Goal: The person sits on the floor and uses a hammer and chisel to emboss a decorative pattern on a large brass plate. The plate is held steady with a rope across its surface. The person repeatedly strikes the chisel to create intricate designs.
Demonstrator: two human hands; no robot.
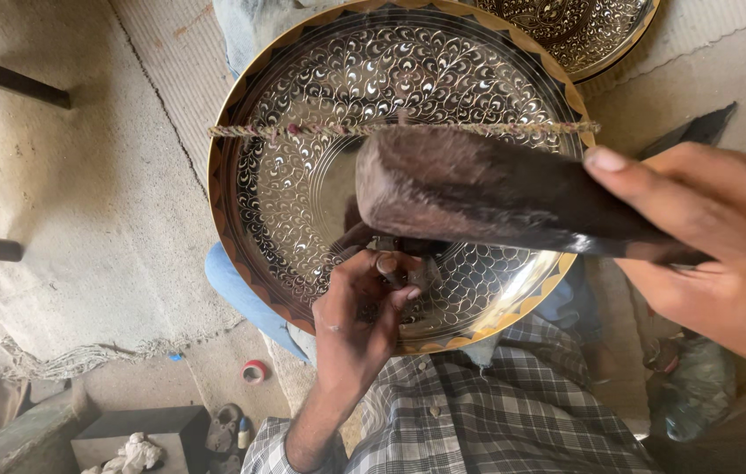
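Mallet point(478, 193) in right hand point(724, 254); left hand point(360, 320) pinches chisel point(388, 266).

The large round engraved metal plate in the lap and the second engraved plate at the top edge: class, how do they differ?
The large round engraved metal plate shows almost whole; the second engraved plate is cut off by the frame. A twisted cord crosses the large plate; none shows on the second. Both share dark floral engraving and gold rims.

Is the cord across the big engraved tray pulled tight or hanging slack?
Pulled tight. The twisted cord runs in a straight line from one rim of the engraved tray to the other, with no sag.
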